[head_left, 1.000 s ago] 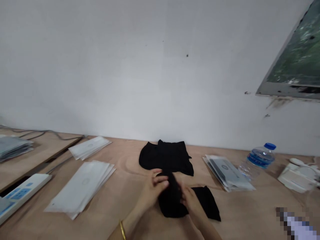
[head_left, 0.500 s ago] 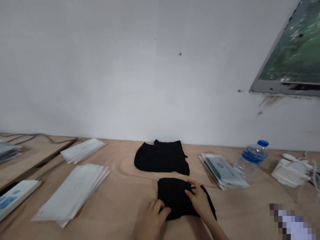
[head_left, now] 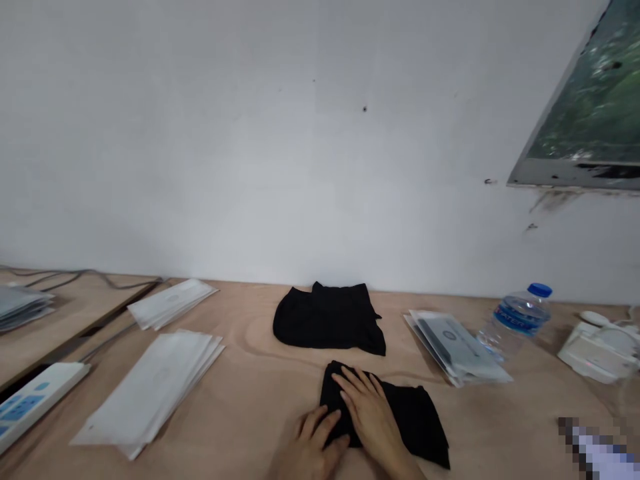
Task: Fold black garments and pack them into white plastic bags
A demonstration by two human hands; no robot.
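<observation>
A folded black cloth lies on the wooden table near its front. My right hand rests flat on the cloth's left part, fingers stretched out and a little apart. At the cloth's lower left edge is my left hand, its fingers apart and fingertips touching the fabric. Behind, close to the wall, a second black cloth lies flat and untouched.
White sleeves and a smaller stack lie left, beside a power strip. At right are grey packets, a water bottle, a white device and a pixelated object.
My right hand has gone from pinching the cloth's upper edge to lying flat further left. The cloth now reaches further right and lower. The view has shifted slightly.
</observation>
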